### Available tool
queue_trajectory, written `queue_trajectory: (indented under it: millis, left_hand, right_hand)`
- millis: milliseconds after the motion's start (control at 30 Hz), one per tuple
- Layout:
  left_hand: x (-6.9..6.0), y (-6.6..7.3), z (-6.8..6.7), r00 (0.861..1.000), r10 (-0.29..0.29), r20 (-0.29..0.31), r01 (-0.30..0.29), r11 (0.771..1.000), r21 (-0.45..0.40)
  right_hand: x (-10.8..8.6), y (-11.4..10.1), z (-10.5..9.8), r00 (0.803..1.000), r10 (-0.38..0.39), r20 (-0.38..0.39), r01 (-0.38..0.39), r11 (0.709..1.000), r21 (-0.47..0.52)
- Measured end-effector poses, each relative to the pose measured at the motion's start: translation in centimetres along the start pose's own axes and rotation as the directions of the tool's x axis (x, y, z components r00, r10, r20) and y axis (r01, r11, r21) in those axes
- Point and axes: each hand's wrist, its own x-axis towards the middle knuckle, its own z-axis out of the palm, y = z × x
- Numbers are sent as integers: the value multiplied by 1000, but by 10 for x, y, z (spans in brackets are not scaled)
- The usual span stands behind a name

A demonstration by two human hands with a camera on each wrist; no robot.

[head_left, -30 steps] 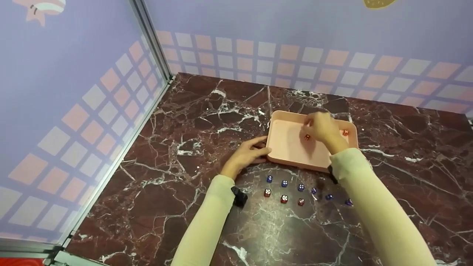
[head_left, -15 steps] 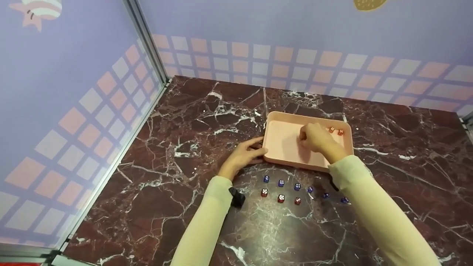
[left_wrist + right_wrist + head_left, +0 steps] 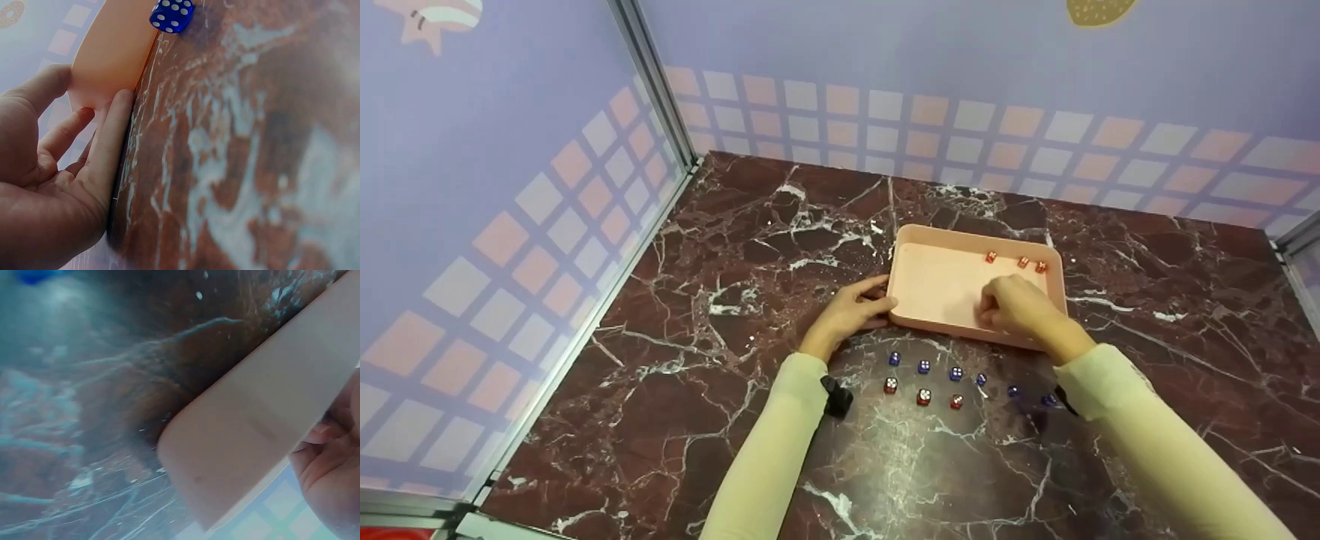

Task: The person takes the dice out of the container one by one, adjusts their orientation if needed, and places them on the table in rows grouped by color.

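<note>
A shallow peach tray (image 3: 934, 281) stands on the dark marbled table. My left hand (image 3: 847, 311) touches its left end, thumb at the rim and fingers along the outer wall; the left wrist view shows this wall (image 3: 115, 48) close up. My right hand (image 3: 1016, 307) reaches inside the tray near its front right, fingers bent down. Its fingertips are hidden, and the right wrist view shows only part of the hand (image 3: 332, 461) behind the tray wall. Against the back wall sit three red dice, the leftmost die (image 3: 991, 257) a little apart.
In front of the tray runs a row of several blue dice, one blue die (image 3: 924, 367) among them. Nearer lie three red dice, including a middle red die (image 3: 923, 397). Patterned walls (image 3: 840, 45) stand behind and to the left.
My right hand has moved from the tray's middle toward its front right. A red die that was under its fingers now sits by the back wall, left of two others. The left hand stays.
</note>
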Motion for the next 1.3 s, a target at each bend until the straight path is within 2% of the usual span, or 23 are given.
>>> queue_trajectory:
  millis: [67, 133, 233, 333, 433, 533, 700, 833, 1033, 1300]
  left_hand:
    - [1, -3, 1, 1000, -8, -4, 8, 1000, -4]
    - [1, -4, 1, 1000, -12, -9, 12, 1000, -3]
    - [2, -4, 3, 1000, -2, -9, 2, 1000, -7]
    - [2, -3, 3, 1000, 8, -2, -8, 1000, -8]
    - [2, -4, 2, 1000, 1, -7, -1, 1000, -6]
    - [1, -5, 1, 1000, -5, -16, 5, 1000, -4]
    - [-1, -3, 0, 1000, 11, 4, -11, 1000, 15]
    - [0, 0, 0, 1000, 16, -6, -16, 999, 34]
    - [0, 1, 2, 1000, 6, -9, -5, 1000, 26]
    - [0, 0, 2, 1000, 5, 1, -5, 1000, 12]
  right_hand:
    - [-8, 2, 1, 1000, -7, 0, 7, 1000, 5]
    - [-15, 3, 2, 999, -21, -32, 21, 1000, 12]
    - [-27, 2, 2, 992, -31, -125, 34, 999, 20]
    - [-40, -6, -1, 973, -29, -229, 36, 999, 25]
    - [-55, -16, -2, 965, -34, -259, 45, 998, 38]
    - [-73, -28, 0, 972, -60, -228, 75, 995, 60]
    - [-102, -41, 6, 982, -107, -154, 119, 990, 75]
    - [-116, -48, 16, 983, -157, -90, 164, 983, 81]
    - [-123, -54, 33, 965, -244, -93, 249, 968, 43]
    - [-122, -58, 42, 971, -236, -41, 238, 970, 57]
